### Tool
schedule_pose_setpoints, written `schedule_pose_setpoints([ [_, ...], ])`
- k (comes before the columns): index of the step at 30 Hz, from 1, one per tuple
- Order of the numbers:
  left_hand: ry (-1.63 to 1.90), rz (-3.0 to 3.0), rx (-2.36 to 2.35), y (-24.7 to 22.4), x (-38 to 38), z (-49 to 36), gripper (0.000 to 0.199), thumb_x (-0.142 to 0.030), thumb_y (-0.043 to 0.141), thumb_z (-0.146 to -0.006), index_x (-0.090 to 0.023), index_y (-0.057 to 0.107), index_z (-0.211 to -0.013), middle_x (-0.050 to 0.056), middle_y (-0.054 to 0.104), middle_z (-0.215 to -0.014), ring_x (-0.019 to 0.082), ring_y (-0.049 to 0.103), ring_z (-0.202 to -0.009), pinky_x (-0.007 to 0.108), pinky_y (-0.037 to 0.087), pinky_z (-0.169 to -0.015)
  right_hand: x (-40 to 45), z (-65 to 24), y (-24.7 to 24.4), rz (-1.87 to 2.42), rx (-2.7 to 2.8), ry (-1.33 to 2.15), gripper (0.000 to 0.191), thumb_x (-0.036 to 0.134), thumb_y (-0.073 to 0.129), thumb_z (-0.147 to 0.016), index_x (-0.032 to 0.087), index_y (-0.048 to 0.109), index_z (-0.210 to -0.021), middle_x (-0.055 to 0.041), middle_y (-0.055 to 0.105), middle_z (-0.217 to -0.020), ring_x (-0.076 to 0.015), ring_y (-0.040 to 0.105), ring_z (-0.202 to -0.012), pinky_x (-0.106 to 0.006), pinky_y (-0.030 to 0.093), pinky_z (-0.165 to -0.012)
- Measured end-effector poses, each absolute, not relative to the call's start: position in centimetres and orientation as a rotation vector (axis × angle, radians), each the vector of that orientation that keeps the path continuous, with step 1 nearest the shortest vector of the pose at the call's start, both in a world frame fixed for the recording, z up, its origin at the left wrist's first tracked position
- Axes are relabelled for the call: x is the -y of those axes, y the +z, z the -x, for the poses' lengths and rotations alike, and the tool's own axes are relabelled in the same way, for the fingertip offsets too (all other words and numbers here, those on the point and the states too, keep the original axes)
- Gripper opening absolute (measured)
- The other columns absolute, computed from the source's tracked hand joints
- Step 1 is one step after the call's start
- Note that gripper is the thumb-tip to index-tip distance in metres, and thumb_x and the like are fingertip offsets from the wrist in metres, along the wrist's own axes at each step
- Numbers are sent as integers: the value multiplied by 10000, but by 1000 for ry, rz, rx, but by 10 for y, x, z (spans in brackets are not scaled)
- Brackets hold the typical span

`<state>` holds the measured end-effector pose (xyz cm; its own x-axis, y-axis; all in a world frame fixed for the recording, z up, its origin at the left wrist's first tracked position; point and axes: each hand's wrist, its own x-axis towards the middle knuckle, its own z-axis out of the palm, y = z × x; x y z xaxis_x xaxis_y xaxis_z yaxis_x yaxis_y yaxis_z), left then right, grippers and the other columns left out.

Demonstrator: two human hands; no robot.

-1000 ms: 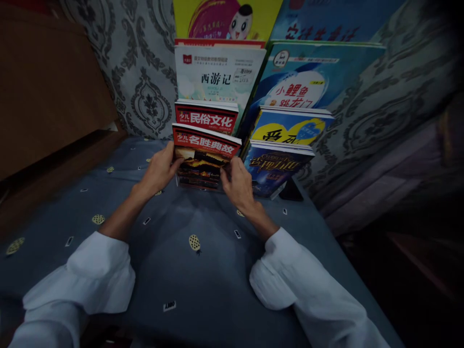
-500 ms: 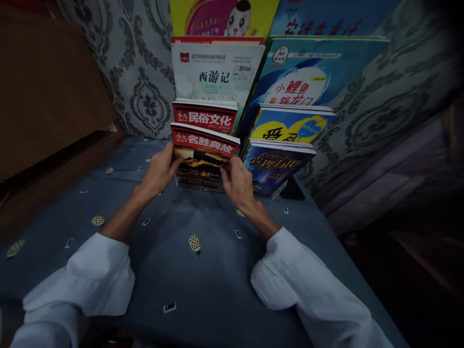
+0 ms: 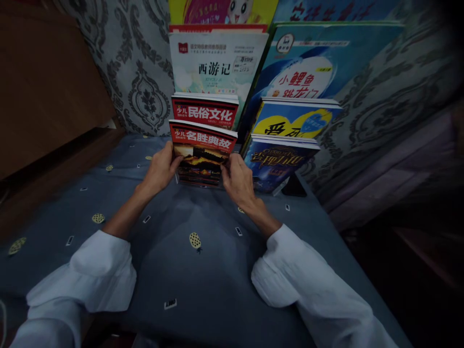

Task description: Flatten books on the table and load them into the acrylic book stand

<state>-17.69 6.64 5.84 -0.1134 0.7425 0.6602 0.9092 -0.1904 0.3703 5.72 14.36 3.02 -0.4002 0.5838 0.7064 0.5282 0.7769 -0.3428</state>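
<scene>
A red-topped book [image 3: 203, 151] with a dark golden picture on its cover stands in the front left row, leaning slightly back. My left hand [image 3: 159, 169] grips its left edge, thumb over the cover. On the right edge, my right hand [image 3: 238, 180] pinches the same book, its fingertips partly hidden behind it. Just behind stands another red book [image 3: 205, 112] with white lettering. To the right of my right hand is a dark blue book [image 3: 279, 163] with gold lettering. The support under the books is mostly hidden.
Farther back rise a pale book [image 3: 213, 60], a teal book [image 3: 326, 53] and a blue-and-yellow book [image 3: 297, 118]. A dark flat object [image 3: 294, 186] lies by the right row. Blue pineapple-print cloth [image 3: 163, 270] covers the table; a brown wooden panel [image 3: 50, 96] stands left.
The view has shifted slightly, with the back books appearing higher in it. Both hands keep their hold on the front red-topped book, which sits marginally farther left between them.
</scene>
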Motion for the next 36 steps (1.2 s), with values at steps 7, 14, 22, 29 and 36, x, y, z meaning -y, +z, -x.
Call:
schedule_pose_setpoints([
  [7, -986, 1875, 1952, 55, -65, 178, 144, -272, 602, -903, -199, 548, -1015, 69, 663, -868, 267, 665, -852, 371, 526, -791, -142, -56, 26, 862, 2124, 95, 102, 164, 496, -920, 206, 515, -1012, -112, 638, -962, -260, 601, -811, -388, 495, -689],
  [14, -882, 1818, 2085, 54, -61, 171, 343, -268, 603, -924, -149, 500, -1228, 137, 711, -963, 333, 714, -896, 449, 568, -790, -138, -53, 26, 949, 2185, 51, 87, 154, 499, -928, 209, 511, -994, -108, 669, -955, -249, 621, -745, -343, 449, -604],
  [22, -1045, 1800, 1564, 62, -59, 158, 695, -245, 520, -981, -161, 180, -1580, 238, 253, -1630, 357, 216, -1543, 562, 334, -1193, -130, -53, 38, 1121, 2271, 64, 99, 143, 495, -969, 185, 531, -1051, -118, 696, -1055, -226, 659, -806, -306, 427, -629],
  [29, -953, 1803, 1497, 69, -60, 151, 580, -111, 475, -965, -187, 373, -1531, 208, 399, -1560, 335, 357, -1487, 530, 387, -1174, -127, -52, 42, 1204, 2313, 103, 123, 146, 487, -986, 168, 547, -1091, -125, 691, -1079, -235, 670, -864, -311, 437, -669],
  [36, -1048, 1792, 1509, 66, -61, 154, 565, -66, 453, -945, -222, 451, -1489, 170, 468, -1503, 309, 448, -1423, 511, 437, -1144, -129, -52, 35, 1106, 2248, 107, 96, 179, 496, -958, 188, 536, -1045, -99, 691, -987, -236, 661, -828, -316, 455, -674],
])
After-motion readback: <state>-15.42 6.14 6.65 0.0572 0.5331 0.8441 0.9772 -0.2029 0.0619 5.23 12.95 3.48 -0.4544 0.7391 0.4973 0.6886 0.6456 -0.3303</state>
